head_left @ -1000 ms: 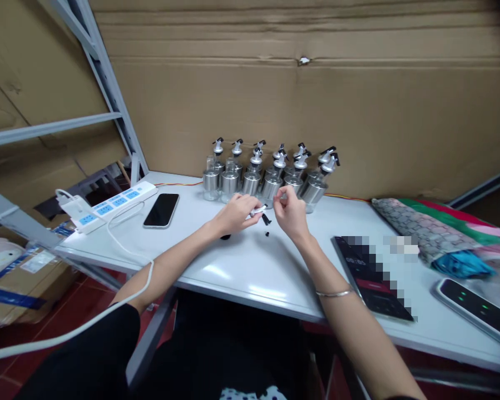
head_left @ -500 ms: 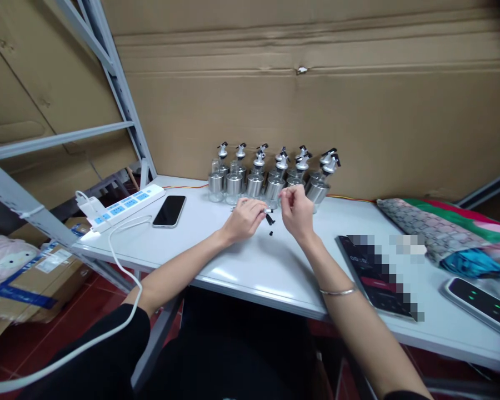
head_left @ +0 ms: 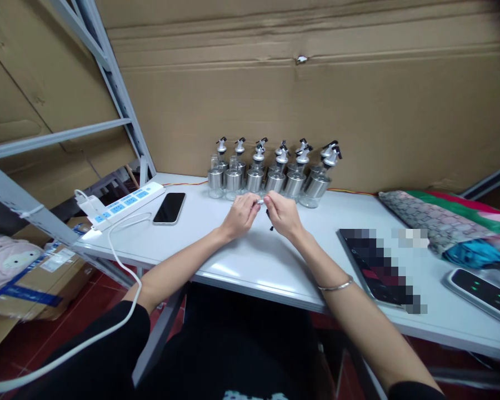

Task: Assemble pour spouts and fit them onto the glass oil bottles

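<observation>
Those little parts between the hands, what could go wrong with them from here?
The hands, left hand and right hand, pinch a small silver part above the table. It looks tiny, so it might slip and roll away. A loose black piece lies right under the right hand and could get brushed off. The bottles stand close behind the knuckles; a quick move might knock one over.

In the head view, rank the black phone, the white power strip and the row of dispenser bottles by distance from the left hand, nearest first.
From the left hand:
1. Row of dispenser bottles, just behind it by the cardboard wall.
2. Black phone, to its left on the table.
3. White power strip, farther left at the table's corner.
</observation>
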`<state>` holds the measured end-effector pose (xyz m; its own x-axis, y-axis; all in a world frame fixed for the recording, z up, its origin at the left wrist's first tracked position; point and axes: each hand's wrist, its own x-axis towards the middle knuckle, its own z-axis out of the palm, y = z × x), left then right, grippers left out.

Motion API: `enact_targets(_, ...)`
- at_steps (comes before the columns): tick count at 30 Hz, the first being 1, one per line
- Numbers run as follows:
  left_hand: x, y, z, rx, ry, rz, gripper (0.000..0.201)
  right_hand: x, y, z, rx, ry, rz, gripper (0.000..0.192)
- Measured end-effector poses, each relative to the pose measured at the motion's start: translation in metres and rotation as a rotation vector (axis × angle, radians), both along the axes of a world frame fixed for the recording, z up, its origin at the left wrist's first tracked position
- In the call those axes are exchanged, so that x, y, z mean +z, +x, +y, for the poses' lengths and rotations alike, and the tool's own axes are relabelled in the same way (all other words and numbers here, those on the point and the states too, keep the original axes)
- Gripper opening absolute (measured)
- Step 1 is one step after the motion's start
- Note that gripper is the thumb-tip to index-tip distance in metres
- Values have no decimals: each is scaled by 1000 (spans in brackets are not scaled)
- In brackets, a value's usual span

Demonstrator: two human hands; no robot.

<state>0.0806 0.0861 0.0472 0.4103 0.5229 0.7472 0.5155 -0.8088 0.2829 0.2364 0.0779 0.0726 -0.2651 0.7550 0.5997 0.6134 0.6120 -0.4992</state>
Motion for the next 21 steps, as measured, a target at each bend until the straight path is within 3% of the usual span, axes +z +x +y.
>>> enact_targets(3, 0, -4, 4, 15, 0, -39, 23, 4, 12, 6, -13, -130, 25, 45)
enact_targets(10, -3, -11, 15, -42, -44, -94, 23, -1, 51, 18, 140, -513, -134, 38)
enact_targets(15, -5, -8, 14, -92, -90, -75, 21, -13, 55, 24, 164, -618, -247, 27)
enact_targets(21, -4, -9, 12, -74, -129, -62, 21, -18, 58, 25, 141, -691, -304, 26)
